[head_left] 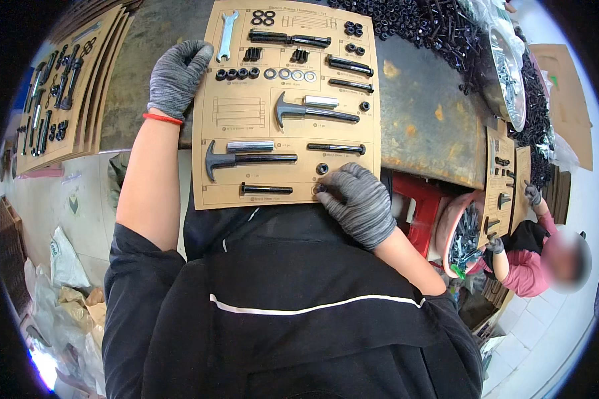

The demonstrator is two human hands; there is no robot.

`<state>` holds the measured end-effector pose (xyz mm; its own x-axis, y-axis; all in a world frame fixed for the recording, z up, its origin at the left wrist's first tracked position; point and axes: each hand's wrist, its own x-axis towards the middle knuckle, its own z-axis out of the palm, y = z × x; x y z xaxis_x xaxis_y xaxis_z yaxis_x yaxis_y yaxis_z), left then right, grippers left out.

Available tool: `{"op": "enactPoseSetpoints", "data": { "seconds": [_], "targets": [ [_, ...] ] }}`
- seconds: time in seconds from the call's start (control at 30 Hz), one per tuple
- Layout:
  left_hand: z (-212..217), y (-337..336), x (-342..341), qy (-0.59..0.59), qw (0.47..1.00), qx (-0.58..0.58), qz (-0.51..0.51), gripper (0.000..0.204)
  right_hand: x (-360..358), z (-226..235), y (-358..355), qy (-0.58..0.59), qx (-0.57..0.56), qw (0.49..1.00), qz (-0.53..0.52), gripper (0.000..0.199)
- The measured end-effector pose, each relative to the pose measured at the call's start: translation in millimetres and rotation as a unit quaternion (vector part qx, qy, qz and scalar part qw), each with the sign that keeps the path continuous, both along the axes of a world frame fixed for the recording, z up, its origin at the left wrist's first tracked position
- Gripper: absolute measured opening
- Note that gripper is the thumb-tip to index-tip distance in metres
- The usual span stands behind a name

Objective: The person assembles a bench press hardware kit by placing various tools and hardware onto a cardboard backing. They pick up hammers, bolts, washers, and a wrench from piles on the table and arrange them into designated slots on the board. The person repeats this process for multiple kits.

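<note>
The right hand, in a grey glove, has its fingers bent and its fingertips at a small dark piece near the lower right corner of the tan board; I cannot tell whether it pinches that piece or only touches it. The left hand, gloved alike, is loosely curled at the board's upper left edge, and whether it grips that edge cannot be told.

The board lies partly on the metal counter, its lower end reaching past the edge toward the person's lap. Just above the right fingertips sits 1 black nut, and left of them lies 1 black bolt. Further up are 2 dark T-shaped pieces, each just beside a silver cylinder. Above these runs a row of 4 black nuts, then 4 washers. A wrench lies at the top left.

Beyond the board, black fasteners are heaped on the counter's far right, beside a metal bowl. Lower right, a pink basin holds metal parts near 1 co-worker in a pink top. More filled boards stand at left.
</note>
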<state>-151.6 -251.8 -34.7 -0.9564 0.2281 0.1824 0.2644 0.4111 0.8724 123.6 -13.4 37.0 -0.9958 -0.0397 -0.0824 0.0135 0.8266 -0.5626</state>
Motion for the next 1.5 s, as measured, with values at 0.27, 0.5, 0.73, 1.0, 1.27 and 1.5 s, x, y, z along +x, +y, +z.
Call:
{"op": "enactPoseSetpoints", "data": {
  "seconds": [0.27, 0.5, 0.73, 1.0, 1.27, 1.5],
  "targets": [
    [-5, 0, 4, -0.029, 0.999, 0.042, 0.011, 0.028, -64, 23, 67, 0.140, 0.027, 0.989, -0.049, 0.018],
    [6, 4, 7, -0.056, 0.998, 0.032, 0.014, 0.020, -183, 16, 115, -0.044, 0.187, 0.972, -0.137, 0.032],
    [15, 3, 12, -0.048, 0.999, 0.006, 0.021, 0.018, -188, -13, 122, 0.040, 0.122, 0.982, -0.136, 0.022],
    [63, 19, -69, 0.049, 0.987, -0.139, 0.069, 0.028, -201, -23, 151, 0.114, -0.017, 0.979, -0.168, 0.018],
    [76, 80, -162, 0.168, 0.892, -0.419, -0.009, 0.039, -364, 9, 58, 0.174, 0.150, 0.973, -0.033, 0.038],
    [74, 52, -179, 0.160, 0.946, -0.282, -0.023, 0.027, -368, 10, 61, 0.213, 0.123, 0.964, -0.100, 0.023]
  ]
}}
